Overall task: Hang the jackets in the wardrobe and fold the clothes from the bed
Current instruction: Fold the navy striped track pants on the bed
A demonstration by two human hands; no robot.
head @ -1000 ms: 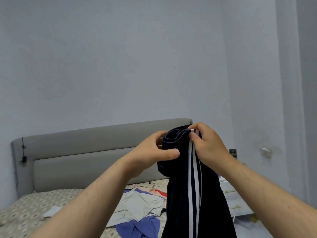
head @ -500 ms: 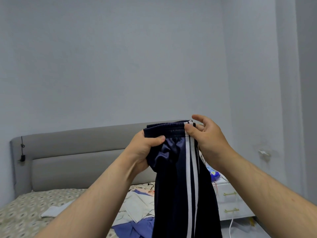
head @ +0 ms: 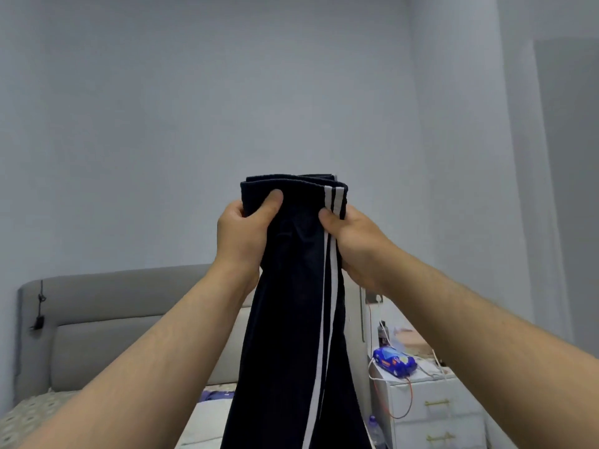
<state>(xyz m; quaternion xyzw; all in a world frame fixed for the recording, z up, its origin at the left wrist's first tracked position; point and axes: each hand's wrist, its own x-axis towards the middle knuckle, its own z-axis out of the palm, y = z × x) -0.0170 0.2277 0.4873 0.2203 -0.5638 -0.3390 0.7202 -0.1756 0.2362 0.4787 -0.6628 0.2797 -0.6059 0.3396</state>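
Pants (head: pixel 291 303) ran off the bottom edge, so the leg ends weren't visible. They also blocked most of the bed (head: pixel 26 416). Only a patterned corner showed lower left, plus a bluish scrap (head: pixel 217 392) at the mattress edge, prob. more clothes but too little in view to say. Fingers of both hands sat behind the cloth, hidden; only thumbs and backs of hands showed. Nightstand (head: pixel 431 413) was partly cut by the right forearm. The stuff on it was small and soft: blue toy car (head: pixel 393 364), bottle (head: pixel 383 333), cables.

Hands: both arms raised and stretched fwd, hands mid-frame, above the grey headboard (head: pixel 113 306). Left hand (head: pixel 241 234) gripped the waistband's left end, thumb pressed flat on the front. Right hand (head: pixel 353 244) pinched the right end at the two white stripes, thumb on the front. Waistband was doubled up and held level between the hands. Pants hung straight down between the forearms, in the air in front of the bed.
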